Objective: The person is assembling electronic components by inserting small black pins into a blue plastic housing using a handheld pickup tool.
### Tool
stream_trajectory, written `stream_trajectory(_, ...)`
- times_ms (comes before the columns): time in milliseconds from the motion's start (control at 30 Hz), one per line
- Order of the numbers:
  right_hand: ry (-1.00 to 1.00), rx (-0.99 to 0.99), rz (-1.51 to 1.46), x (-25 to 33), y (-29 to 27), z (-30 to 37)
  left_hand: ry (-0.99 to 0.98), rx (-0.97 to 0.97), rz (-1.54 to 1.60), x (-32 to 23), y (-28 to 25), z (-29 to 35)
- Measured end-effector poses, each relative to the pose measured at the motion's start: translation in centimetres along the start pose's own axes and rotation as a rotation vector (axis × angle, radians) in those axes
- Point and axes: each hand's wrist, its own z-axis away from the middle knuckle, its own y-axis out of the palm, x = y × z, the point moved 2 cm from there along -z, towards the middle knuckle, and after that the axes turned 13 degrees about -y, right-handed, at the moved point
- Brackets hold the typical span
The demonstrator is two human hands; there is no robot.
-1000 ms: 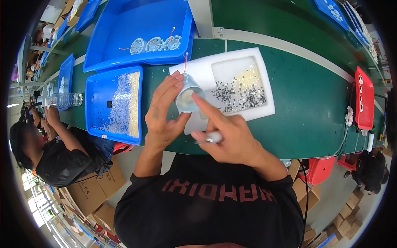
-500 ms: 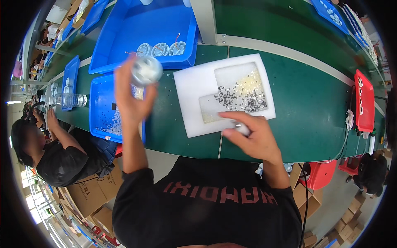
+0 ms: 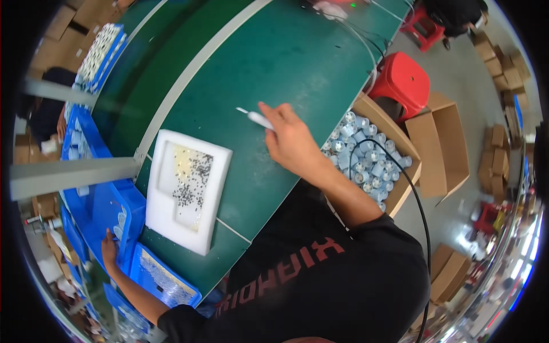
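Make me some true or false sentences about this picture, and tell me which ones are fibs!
1. The right hand holds a tool with a white handle. True.
2. The tool's thin tip is poking into the white foam tray. False: the tip points out over the green table, away from the tray.
3. The left hand is at the blue bin. True.
4. All the little bits in the foam tray are red. False: there are black bits and pale yellow bits.
5. A cardboard box beside the table holds lots of pale blue cups. True.
6. The nearest stool is yellow. False: it is a red stool.
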Motion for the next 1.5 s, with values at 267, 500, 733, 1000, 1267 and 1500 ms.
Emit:
stream_trajectory(267,-0.291,-0.357,-0.003,-0.5,0.4,3.0,0.053,-0.066,0.291,-0.8,0.1,2.8)
stream_trajectory(500,0.266,-0.891,0.561,-21.1,-10.6,17.4,0.18,0.026,0.209,-2.0,-2.9,1.9)
stream_trajectory(733,1.098,-0.483,0.777,-35.6,-11.6,40.5,0.112,-1.072,-0.104,-2.2,-7.5,6.5)
stream_trajectory(1000,1.324,-0.464,0.772,-38.5,-10.8,37.0,0.204,-1.087,-0.026,-8.1,-3.8,13.4)
stream_trajectory(1267,1.334,-0.517,0.794,-40.0,-10.8,37.7,0.739,-1.147,0.208,-12.3,-2.4,16.0)
stream_trajectory(1500,1.103,-0.64,0.814,-38.4,-10.9,37.9,0.846,-1.164,0.192,-17.2,-0.5,19.5)
